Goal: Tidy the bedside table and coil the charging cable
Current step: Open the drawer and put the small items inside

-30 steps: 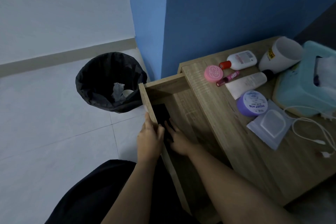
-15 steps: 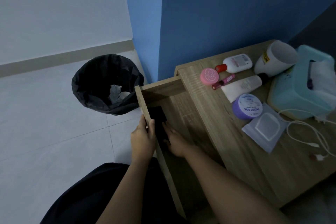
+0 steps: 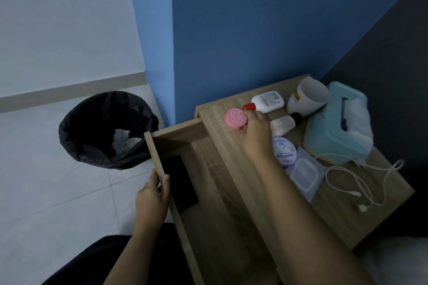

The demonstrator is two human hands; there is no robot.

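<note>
My left hand [image 3: 151, 194] grips the front edge of the open wooden drawer [image 3: 215, 192], where a dark phone [image 3: 178, 183] lies flat. My right hand [image 3: 254, 134] is over the bedside table [image 3: 342, 215]. Its fingers are curled down round a small pink lip tube [image 3: 241, 130], which is mostly hidden under the hand. The tube lies next to a round pink jar [image 3: 235, 117]. The white charging cable [image 3: 356, 180] lies in loose loops at the table's right side, untouched.
On the table are a red-capped white bottle [image 3: 266, 100], a white tube [image 3: 282, 125], a purple jar [image 3: 286, 154], a clear packet [image 3: 303, 176], a tipped white cup [image 3: 305, 97] and a teal tissue box [image 3: 335, 127]. A black-lined bin [image 3: 104, 129] stands on the floor to the left.
My right hand has left the drawer and phone and moved up right onto the tabletop by the pink jar. My left hand stays on the drawer front.
</note>
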